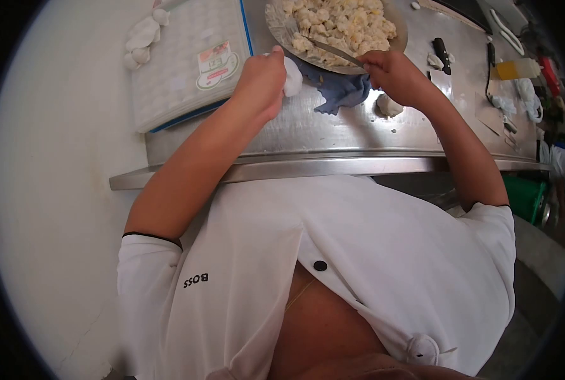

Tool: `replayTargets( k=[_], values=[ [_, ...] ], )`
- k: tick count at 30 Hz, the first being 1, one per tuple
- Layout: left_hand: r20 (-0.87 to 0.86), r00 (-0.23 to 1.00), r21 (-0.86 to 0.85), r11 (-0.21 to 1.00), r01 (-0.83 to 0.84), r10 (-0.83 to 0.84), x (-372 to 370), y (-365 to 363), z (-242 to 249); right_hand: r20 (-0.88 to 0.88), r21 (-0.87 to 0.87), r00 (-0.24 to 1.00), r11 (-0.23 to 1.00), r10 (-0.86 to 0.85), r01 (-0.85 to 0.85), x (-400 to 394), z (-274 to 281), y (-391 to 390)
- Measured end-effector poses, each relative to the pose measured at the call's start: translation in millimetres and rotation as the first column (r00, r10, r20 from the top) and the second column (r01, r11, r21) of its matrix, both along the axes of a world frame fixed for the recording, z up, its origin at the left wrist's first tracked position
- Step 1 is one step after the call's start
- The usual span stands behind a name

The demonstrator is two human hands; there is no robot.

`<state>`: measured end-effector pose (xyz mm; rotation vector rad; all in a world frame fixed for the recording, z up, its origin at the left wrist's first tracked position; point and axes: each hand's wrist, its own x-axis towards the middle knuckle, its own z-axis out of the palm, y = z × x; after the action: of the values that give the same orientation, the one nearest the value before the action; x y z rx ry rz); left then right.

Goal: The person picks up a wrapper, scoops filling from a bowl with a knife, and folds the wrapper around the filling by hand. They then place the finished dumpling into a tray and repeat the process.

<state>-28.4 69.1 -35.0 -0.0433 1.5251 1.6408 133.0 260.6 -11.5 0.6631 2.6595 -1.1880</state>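
Note:
My left hand (262, 81) is closed around a piece of smooth white dough (292, 77), which bulges out on its right side beside the bowl. My right hand (393, 73) grips a flat, narrow metal utensil (338, 52) that looks like a knife blade or spoon handle. Its far end reaches into a pale, chunky filling (352, 25). That filling lies in a wide metal bowl (399, 39). Under the bowl's near edge is a crumpled blue cloth (340, 90). A lump of dough (390, 106) rests on the steel table just below my right hand.
Left of the bowl lies a white plastic-covered tray (168, 76) with a label and blue edge. White dough-like pieces (144, 39) sit at its far left. On the right are a black-handled tool (442, 56) and a yellow bottle (515, 69). The table's front edge (333, 166) runs before me.

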Motion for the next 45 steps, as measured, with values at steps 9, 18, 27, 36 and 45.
replayTargets(
  k=[9, 18, 27, 36, 45],
  values=[
    [-0.036, 0.982, 0.047, 0.982, -0.181, 0.183, -9.9, 24.0, -12.7, -0.047, -0.154, 0.999, 0.988, -0.01, 0.003, 17.1, -2.3, -4.6],
    [0.192, 0.957, 0.211, 0.943, -0.258, 0.218, -0.4, 13.9, 18.6, -0.269, -0.015, 0.961, 0.998, 0.062, -0.069, 53.6, 1.5, -38.9],
    [0.226, 0.965, 0.349, 0.914, -0.207, 0.133, -13.7, -20.7, 31.4, -0.308, -0.225, 0.941, 0.972, -0.143, 0.074, 68.8, 45.7, -48.2],
    [0.258, 0.927, 0.462, 0.808, -0.366, 0.272, -2.7, -53.9, 39.4, -0.182, -0.001, 0.977, 0.994, -0.108, 0.11, 46.2, 40.1, -30.6],
    [0.344, 0.935, 0.594, 0.751, -0.288, 0.087, 10.3, -64.2, 71.2, 0.034, 0.586, 0.975, 0.786, 0.221, -0.199, -18.7, 15.5, -46.7]
  ],
)
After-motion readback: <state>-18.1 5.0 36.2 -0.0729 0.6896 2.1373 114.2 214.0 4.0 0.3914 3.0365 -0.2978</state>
